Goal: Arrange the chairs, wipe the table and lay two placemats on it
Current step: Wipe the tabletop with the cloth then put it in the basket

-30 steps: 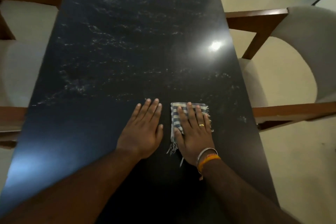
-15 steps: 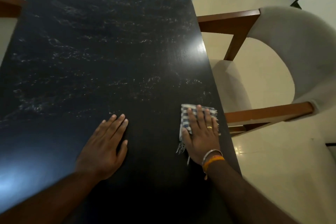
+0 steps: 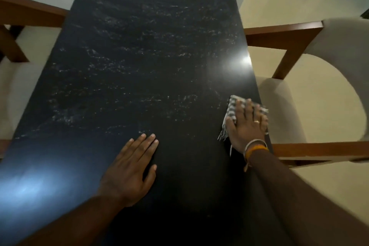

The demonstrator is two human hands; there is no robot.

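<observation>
The right hand (image 3: 247,126) lies palm down, forearm reaching in from the lower right, its fingers (image 3: 242,109) straight and spread, pressing flat on a small folded cloth with grey and white checks (image 3: 232,109) rather than gripping it. The cloth sits under those fingers at the right edge of the long black stone-look worktop (image 3: 139,56), with its far corner over the edge and a loose fringe trailing out beside the thumb. Its folded shape runs away from the person, roughly along the fingers. A ring shows on one finger, and a silver bangle and an orange band circle the wrist.

The left hand (image 3: 129,170) rests flat on the bare worktop, well to the left of the cloth, fingers (image 3: 143,146) straight, close together and pointing away and slightly right, holding nothing.

Just right of the right fingers stands a brown wooden chair with pale cushions (image 3: 319,96); another wooden chair (image 3: 20,26) stands at the far left side.
</observation>
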